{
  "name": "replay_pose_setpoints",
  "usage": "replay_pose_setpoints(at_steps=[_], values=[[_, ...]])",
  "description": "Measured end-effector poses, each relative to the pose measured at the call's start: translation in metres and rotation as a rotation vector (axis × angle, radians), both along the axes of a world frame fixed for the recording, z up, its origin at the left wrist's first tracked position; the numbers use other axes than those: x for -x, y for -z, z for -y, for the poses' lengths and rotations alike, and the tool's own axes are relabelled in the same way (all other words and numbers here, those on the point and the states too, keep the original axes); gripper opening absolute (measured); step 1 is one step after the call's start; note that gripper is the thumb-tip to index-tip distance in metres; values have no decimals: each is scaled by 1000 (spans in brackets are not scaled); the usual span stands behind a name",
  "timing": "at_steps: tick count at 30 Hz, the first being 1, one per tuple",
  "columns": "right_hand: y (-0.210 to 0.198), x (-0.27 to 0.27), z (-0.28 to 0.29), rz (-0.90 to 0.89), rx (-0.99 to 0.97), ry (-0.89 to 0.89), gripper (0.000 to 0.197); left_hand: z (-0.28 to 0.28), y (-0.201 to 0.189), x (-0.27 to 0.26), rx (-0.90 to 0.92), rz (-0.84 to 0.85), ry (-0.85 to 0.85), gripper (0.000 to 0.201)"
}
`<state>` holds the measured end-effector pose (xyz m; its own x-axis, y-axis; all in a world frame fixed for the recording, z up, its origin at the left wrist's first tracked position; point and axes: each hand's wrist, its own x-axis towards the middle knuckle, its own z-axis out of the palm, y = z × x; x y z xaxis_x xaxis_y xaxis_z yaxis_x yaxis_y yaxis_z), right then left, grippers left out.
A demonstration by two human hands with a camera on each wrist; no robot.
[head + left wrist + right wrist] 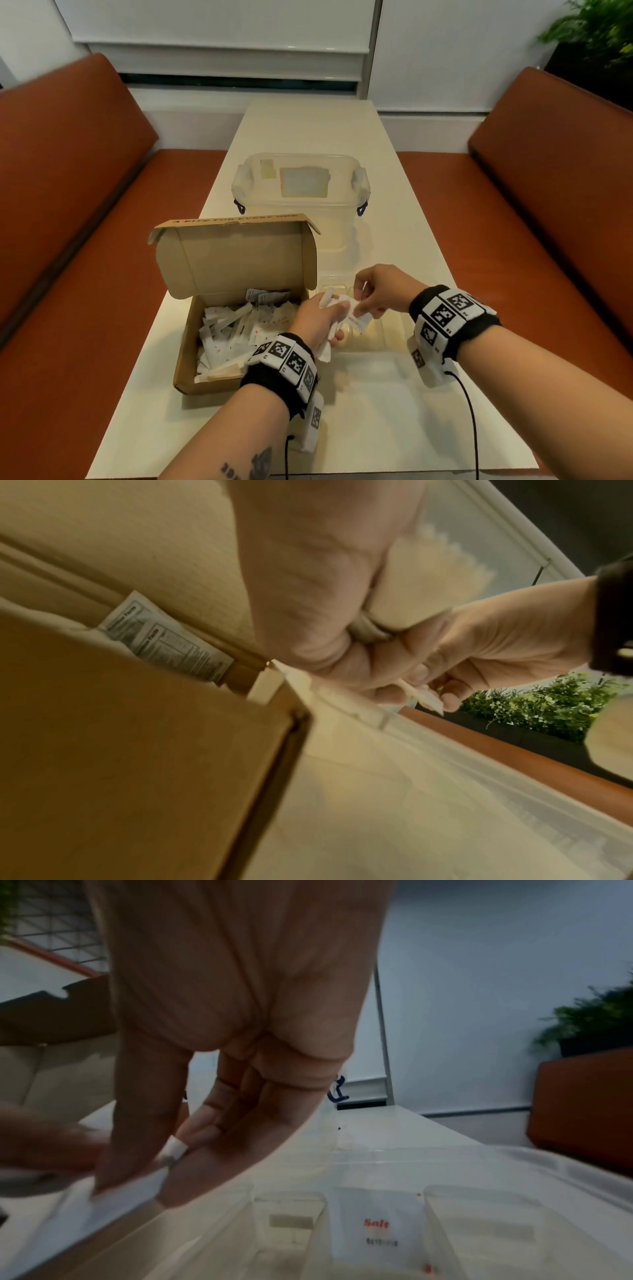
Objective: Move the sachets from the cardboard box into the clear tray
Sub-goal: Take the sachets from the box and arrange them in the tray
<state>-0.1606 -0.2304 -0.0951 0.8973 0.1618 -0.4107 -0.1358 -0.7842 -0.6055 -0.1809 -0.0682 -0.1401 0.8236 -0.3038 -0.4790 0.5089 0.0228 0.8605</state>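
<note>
- A brown corrugated cardboard box (185, 346) sits on the pale, smooth counter (376, 428), its hinged lid upright; the lid's edge is printed "A BITE FOR EVERY ONE".
- Flat white paper sachets (233, 329) with crimped ends lie heaped inside the box; one shows a nutrition-facts panel in the left wrist view.
- A shallow clear plastic tray (383, 337) with moulded compartments lies just right of the box; one sachet (377, 1229) in it reads "Salt" in red.
- The left hand (317, 323), fingers curled, grips a bunch of sachets above the box's right edge.
- The right hand (375, 294) pinches one sachet from that bunch, above the tray.
- A clear lidded plastic tub (301, 192) with blue latches stands behind.
</note>
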Motion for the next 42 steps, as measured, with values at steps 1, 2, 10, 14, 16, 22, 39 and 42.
replay_pose_setpoints(at_steps=[1,2,10,14,16,22,39,42], values=[[0,0,1,-15,-20,16,22,-1,0,0,11,-7,-17,21],[0,-1,2,-31,-37,28,21,-1,1,0,13,-11,-27,20],[3,2,10,-202,-132,106,31,0,4,0,-8,0,-33,19],[-2,0,23,-147,36,42,20,-1,5,0,-6,-8,-62,20],[-8,-3,34,-24,209,47,12,-1,5,-1,-3,-19,-57,19],[-8,-9,48,167,572,45,14,-2,8,-2,-24,-22,-35,12],[16,-20,22,55,922,-217,16,-2,7,-4,-7,-32,-9,19],[19,-20,19,60,913,-245,23,-2,7,-5,-6,-35,-2,13]])
